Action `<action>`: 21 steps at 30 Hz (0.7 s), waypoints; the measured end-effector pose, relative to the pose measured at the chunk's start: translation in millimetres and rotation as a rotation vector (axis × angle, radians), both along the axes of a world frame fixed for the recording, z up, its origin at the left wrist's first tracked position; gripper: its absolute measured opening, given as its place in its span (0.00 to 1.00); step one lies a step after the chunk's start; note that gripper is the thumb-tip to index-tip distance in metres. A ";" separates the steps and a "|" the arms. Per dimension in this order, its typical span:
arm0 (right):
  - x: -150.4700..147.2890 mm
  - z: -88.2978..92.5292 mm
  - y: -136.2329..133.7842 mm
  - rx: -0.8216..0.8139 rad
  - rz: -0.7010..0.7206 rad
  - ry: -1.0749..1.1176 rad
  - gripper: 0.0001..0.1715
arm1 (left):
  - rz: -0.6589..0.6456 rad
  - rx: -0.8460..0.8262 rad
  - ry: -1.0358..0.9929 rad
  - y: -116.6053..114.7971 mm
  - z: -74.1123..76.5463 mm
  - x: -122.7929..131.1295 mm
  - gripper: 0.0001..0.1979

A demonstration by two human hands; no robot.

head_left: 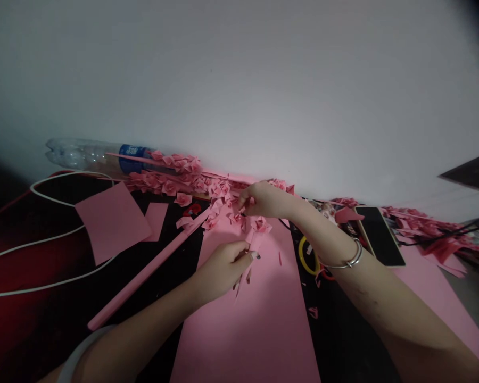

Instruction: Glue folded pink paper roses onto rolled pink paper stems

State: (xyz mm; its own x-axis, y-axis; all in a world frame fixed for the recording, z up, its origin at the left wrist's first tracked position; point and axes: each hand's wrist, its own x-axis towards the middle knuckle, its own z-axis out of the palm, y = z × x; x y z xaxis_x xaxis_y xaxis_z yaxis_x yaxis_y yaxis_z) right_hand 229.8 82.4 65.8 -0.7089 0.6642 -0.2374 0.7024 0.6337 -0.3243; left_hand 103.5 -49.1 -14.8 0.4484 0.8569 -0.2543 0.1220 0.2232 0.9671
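My left hand [225, 268] is closed, thumb against fingers, on the narrow folded stem of a pink paper flower [260, 224]. The flower's head points away from me, and the stem's tip sticks out below my fingers. Beyond it, my right hand [268, 199] reaches over a heap of pink paper flowers [217, 189], its fingers curled and pinched together among the blooms. What those fingertips hold, if anything, is hidden. Beneath both hands lies a long pink paper sheet [247, 335]. A rolled pink paper tube [143, 274] slants to the left of it.
A clear plastic bottle [83, 154] lies against the wall at left. Square pink paper [114, 221] and a white cable [32, 239] are nearby. Yellow-handled scissors [302, 260] and a phone [381, 236] lie at right, with more paper flowers [415, 221] beyond.
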 end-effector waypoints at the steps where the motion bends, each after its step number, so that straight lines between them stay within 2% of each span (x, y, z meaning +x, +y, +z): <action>1: -1.0 1.0 -0.6 -0.024 0.022 -0.010 0.16 | 0.001 0.000 -0.001 -0.1 0.7 0.0 0.14; 6: -10.6 -0.7 1.7 -0.081 0.115 -0.067 0.18 | -0.006 -0.008 -0.001 0.3 3.0 0.4 0.13; 15: -19.0 -9.2 13.1 -0.017 0.207 -0.057 0.16 | -0.002 0.007 0.001 -0.2 1.3 0.0 0.13; 18: -11.1 -1.9 12.1 -0.005 0.145 0.096 0.14 | -0.003 0.008 0.018 -1.1 2.4 -0.1 0.13; 21: 1.4 11.0 4.1 0.069 -0.048 0.307 0.10 | -0.002 0.002 0.026 -1.2 4.5 0.0 0.13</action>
